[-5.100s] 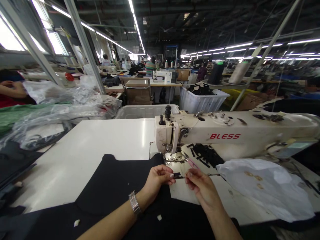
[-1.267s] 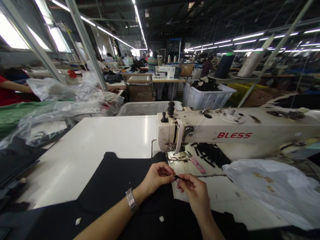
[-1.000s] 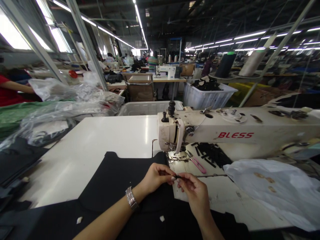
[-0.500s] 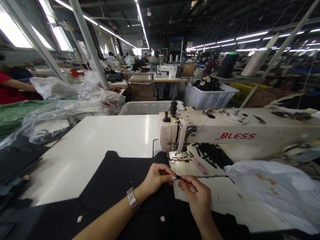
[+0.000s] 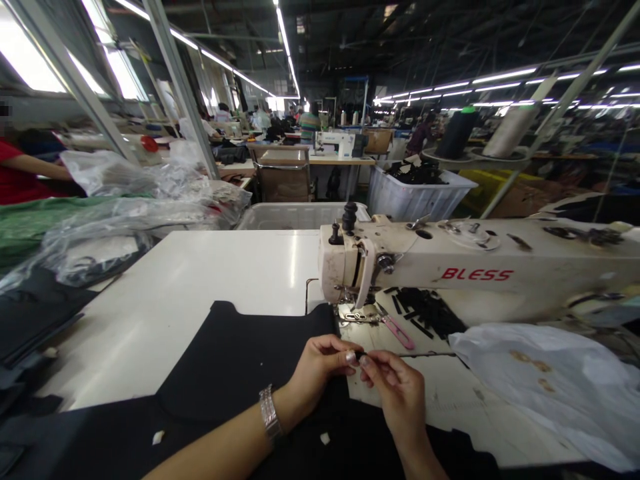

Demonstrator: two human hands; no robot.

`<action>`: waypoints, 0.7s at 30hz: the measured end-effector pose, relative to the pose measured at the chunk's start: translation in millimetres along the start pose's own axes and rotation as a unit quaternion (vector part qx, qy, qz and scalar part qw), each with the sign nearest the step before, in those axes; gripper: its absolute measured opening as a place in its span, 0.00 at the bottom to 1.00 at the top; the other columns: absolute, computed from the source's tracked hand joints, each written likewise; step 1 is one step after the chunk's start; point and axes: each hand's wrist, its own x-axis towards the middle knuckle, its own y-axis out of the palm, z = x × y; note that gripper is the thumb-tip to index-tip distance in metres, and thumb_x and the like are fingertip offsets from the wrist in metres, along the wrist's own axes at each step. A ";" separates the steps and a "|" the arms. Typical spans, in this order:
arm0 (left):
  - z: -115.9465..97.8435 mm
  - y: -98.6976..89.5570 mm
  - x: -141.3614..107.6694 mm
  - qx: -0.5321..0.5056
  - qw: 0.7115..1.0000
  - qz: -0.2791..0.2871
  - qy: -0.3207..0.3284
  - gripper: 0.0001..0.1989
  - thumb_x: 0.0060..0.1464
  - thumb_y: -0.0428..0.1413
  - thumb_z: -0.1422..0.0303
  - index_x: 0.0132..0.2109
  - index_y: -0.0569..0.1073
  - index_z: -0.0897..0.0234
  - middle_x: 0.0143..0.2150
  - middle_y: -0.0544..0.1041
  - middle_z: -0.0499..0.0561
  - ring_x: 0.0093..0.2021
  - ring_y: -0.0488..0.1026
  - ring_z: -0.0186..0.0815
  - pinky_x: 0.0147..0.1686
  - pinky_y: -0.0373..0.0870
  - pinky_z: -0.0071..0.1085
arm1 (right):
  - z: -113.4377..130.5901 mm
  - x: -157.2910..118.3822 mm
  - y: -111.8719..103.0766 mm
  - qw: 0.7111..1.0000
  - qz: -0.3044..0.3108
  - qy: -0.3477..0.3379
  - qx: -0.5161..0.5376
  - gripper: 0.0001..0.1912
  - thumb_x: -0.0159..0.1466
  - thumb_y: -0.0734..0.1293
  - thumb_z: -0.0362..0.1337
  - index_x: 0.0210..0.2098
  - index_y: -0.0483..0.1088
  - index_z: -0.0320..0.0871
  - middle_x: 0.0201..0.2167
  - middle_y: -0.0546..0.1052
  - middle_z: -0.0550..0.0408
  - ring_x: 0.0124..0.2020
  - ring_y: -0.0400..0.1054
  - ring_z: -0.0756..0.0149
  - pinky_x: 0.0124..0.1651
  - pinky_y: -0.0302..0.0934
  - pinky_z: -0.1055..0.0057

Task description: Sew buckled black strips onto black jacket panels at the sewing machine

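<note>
While both hands' fingers pinch black strip over white table, factory w/ machines behind.

We pinched a small black strip between our left hand and right hand, above a black fabric panel on the white sewing table. Pink thread snips lay under the BLESS sewing machine arm, just beside a heap of black strips.
</note>
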 end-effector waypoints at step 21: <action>-15.7 -12.5 10.6 0.030 0.998 0.010 -0.054 0.08 0.28 0.59 0.80 0.23 0.70 0.71 0.17 0.73 0.50 0.15 0.66 0.27 0.17 0.64 0.22 | -4.5 6.3 -5.0 0.998 0.052 0.033 -0.008 0.11 0.54 0.65 0.43 0.29 0.72 0.40 0.24 0.76 0.52 0.23 0.68 0.66 0.25 0.63 0.72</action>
